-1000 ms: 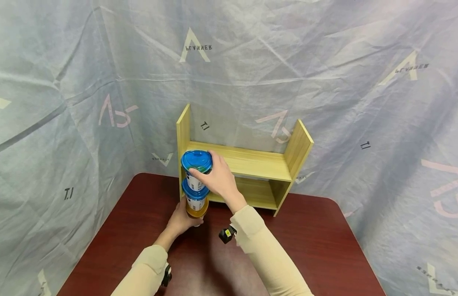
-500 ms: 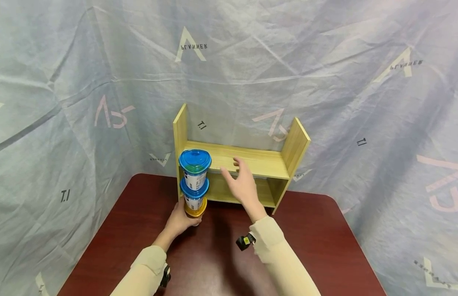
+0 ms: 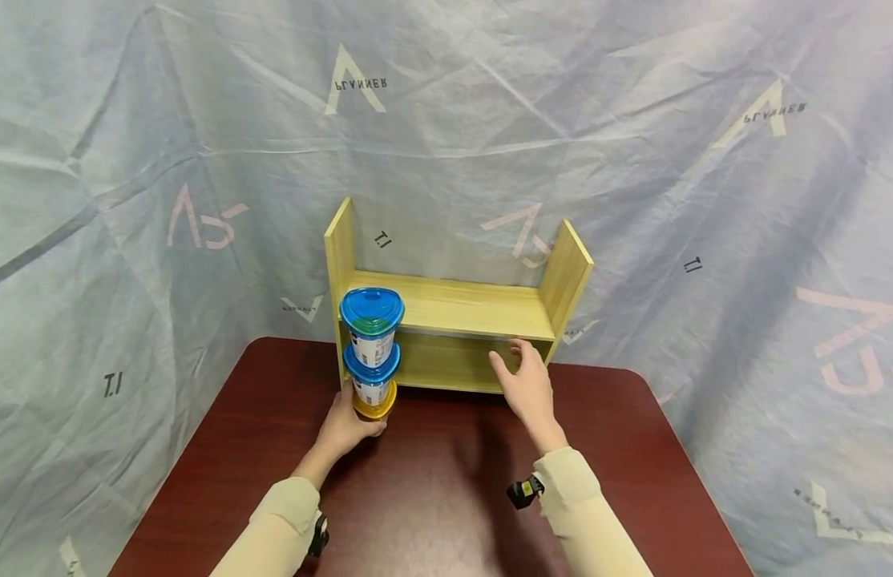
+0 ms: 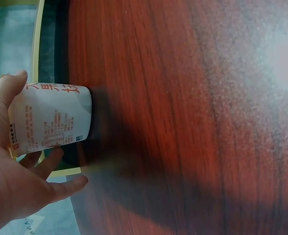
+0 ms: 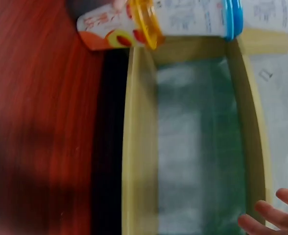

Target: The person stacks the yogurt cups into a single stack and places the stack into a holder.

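Note:
Three lidded cups stand stacked at the left front of the wooden shelf. On top is a cup with a blue lid [image 3: 372, 311], and below it a second cup with a blue lid [image 3: 372, 362]. The lowest cup [image 4: 56, 117], white with red print and a yellow-orange lid [image 3: 375, 399], stands on the table. My left hand [image 3: 343, 425] holds this lowest cup between thumb and fingers, low on the stack. My right hand [image 3: 529, 391], fingers loosely spread, is in the air before the shelf's right part, apart from the cups, and touches nothing.
A two-level light wooden shelf [image 3: 482, 308] with raised side panels stands at the back of the dark red table [image 3: 432, 489]. Grey printed cloth [image 3: 446, 120] hangs behind and beside the table.
My right hand has let go of the top cup and moved right and toward me. The stack stays upright, with my left hand still at the lowest cup. The head view has shifted slightly.

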A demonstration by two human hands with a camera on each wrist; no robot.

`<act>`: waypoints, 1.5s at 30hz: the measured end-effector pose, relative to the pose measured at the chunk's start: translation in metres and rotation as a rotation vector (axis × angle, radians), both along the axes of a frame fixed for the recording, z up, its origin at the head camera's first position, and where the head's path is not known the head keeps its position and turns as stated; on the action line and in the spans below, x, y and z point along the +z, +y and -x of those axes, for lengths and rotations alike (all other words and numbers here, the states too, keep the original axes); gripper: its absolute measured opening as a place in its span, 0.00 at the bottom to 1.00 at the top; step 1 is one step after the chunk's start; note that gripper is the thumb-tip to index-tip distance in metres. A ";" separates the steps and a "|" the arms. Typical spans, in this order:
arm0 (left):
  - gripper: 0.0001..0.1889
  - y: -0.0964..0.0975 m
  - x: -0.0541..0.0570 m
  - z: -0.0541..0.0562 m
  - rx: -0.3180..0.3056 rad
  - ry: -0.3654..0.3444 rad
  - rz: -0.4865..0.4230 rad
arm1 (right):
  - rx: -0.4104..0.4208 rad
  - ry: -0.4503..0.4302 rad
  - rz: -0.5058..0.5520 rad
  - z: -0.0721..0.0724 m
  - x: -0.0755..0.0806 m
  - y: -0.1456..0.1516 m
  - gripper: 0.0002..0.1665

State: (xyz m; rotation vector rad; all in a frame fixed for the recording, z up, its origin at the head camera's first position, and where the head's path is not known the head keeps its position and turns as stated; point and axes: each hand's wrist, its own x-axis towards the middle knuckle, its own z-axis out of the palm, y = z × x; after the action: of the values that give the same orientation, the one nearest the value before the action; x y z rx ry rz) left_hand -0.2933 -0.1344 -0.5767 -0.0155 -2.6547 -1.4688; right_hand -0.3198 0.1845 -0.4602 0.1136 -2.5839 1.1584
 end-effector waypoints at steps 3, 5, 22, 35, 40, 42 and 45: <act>0.55 0.000 0.001 0.000 0.003 -0.031 -0.004 | -0.029 0.000 -0.006 -0.001 -0.005 0.011 0.35; 0.54 0.001 0.001 0.000 0.004 -0.031 -0.007 | -0.050 0.006 -0.013 0.000 -0.007 0.017 0.34; 0.52 0.001 0.002 -0.002 -0.007 -0.013 -0.034 | -0.291 0.093 0.035 0.025 -0.006 0.064 0.23; 0.53 0.000 0.000 -0.001 -0.002 -0.025 -0.037 | -0.319 0.141 0.034 0.042 -0.005 0.076 0.23; 0.53 0.001 0.001 0.000 -0.010 -0.020 -0.040 | -0.331 0.150 0.024 0.049 -0.001 0.077 0.22; 0.53 0.001 0.001 0.000 -0.010 -0.018 -0.043 | -0.334 0.150 0.017 0.051 0.001 0.076 0.21; 0.53 0.001 0.000 0.000 -0.008 -0.024 -0.048 | -0.338 0.158 0.013 0.053 0.004 0.075 0.20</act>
State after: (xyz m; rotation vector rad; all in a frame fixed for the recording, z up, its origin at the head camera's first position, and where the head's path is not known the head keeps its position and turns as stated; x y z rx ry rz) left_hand -0.2929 -0.1338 -0.5763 -0.0047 -2.6405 -1.5445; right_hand -0.3727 0.2599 -0.4565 -0.2179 -2.3413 0.9984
